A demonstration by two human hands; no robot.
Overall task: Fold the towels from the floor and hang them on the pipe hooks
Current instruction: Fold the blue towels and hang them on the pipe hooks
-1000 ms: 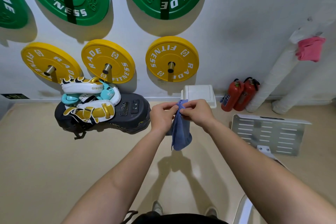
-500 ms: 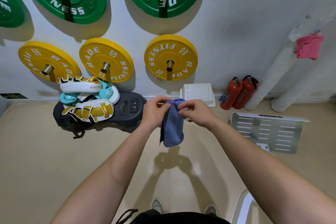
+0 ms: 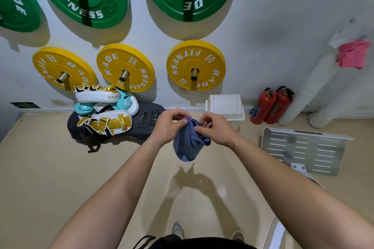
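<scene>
– While the small blue-grey cloth towel hangs between the two hands, which step would you label here?

– Folding, by my reading. The left hand pinches the towel's upper edge between thumb and forefinger; the right hand pinches the same edge just beside it, fingers curled on the cloth; neither hand is free. The towel is held in the air above the beige floor, in front of the wall; it touches nothing else that I can see from here.

– And how does it lie?

– Its long axis runs up and down; the top edge sits at the fingers and the rounded lower end points at the floor. A loose bunch sags out on the right-hand side, so I would call the fold uneven and not yet finished.

– What does the next move call for?

– A judgement only: gather that bunch in and bring the edges square, keeping both pinches close so the soft cloth does not slump open. Then carry it to the white wrapped pipe at the right, well apart from the hands, where a pink cloth towel already hangs. The hooks themselves are too small for me to make out.
</scene>
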